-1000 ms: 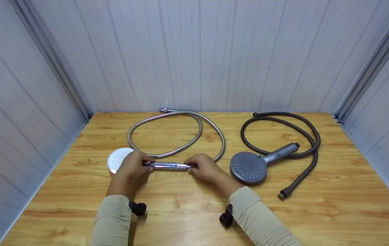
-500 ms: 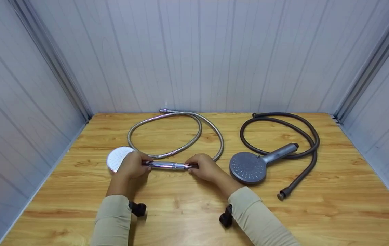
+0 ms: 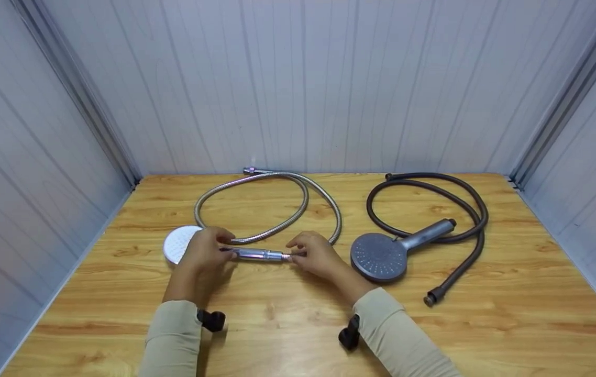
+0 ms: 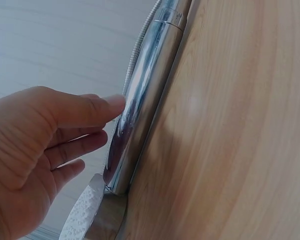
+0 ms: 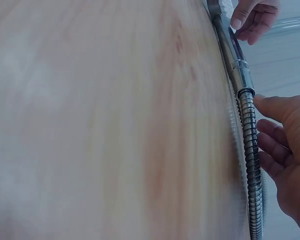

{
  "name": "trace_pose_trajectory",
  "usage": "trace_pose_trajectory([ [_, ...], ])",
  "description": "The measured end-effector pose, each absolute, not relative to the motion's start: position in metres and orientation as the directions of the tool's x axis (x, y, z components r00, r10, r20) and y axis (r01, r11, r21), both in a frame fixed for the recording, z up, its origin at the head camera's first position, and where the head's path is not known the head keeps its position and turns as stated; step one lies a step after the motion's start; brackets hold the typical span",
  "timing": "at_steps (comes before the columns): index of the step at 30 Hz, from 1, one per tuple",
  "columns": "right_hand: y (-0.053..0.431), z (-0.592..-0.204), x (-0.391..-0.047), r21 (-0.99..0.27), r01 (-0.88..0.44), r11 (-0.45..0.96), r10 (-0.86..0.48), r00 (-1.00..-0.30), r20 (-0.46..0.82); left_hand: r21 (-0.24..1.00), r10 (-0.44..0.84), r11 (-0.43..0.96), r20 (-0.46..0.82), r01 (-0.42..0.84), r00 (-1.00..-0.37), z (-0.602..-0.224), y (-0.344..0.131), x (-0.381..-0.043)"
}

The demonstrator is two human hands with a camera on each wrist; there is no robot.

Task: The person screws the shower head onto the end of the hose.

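A chrome hand shower (image 3: 258,255) lies on the wooden table, its pale round face toward the left. The silver metal hose (image 3: 338,222) runs straight into its handle end, as the right wrist view shows. My left hand (image 3: 203,254) is over the handle near the head; in the left wrist view the thumb (image 4: 116,104) is right at the chrome handle (image 4: 145,85) and the fingers are spread off it. Beside the joint, my right hand (image 3: 319,256) has its thumb and relaxed fingers right by the hose (image 5: 250,135), not wrapped round it.
On the right lies a grey hand shower (image 3: 380,256), its handle over a coiled dark hose (image 3: 478,209). The silver hose's loop reaches the back edge, its loose end fitting (image 3: 250,170) near the wall. Panelled walls (image 3: 303,89) enclose the table (image 3: 272,324) at back and sides.
Both hands have loosened from the hand shower and hose, fingers lifting and spreading apart. The chrome hand shower stays in about the same place.
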State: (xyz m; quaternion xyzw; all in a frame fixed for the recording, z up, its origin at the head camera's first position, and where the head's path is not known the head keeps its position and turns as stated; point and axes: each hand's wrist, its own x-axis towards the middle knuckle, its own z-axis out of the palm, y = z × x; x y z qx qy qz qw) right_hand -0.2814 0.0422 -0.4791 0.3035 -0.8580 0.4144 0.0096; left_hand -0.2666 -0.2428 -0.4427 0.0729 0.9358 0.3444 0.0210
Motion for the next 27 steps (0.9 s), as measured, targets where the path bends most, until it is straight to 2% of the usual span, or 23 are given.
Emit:
trace_pose_trajectory([
  [9,0.048,-0.474,-0.278,-0.646,-0.568,0.510,-0.481,-0.811,0.333,0.706,0.155,0.683,0.113,0.189,-0.982,-0.442,-0.238,-0.264],
  [17,0.056,-0.469,-0.270,-0.676,-0.563,0.475,-0.504,-0.804,0.315,0.754,0.189,0.608,0.166,0.248,-0.968,-0.444,-0.228,-0.257],
  [27,0.061,-0.465,-0.260,-0.688,-0.571,0.448,-0.505,-0.797,0.333,0.754,0.194,0.593,0.206,0.282,-0.959,-0.446,-0.211,-0.246],
])
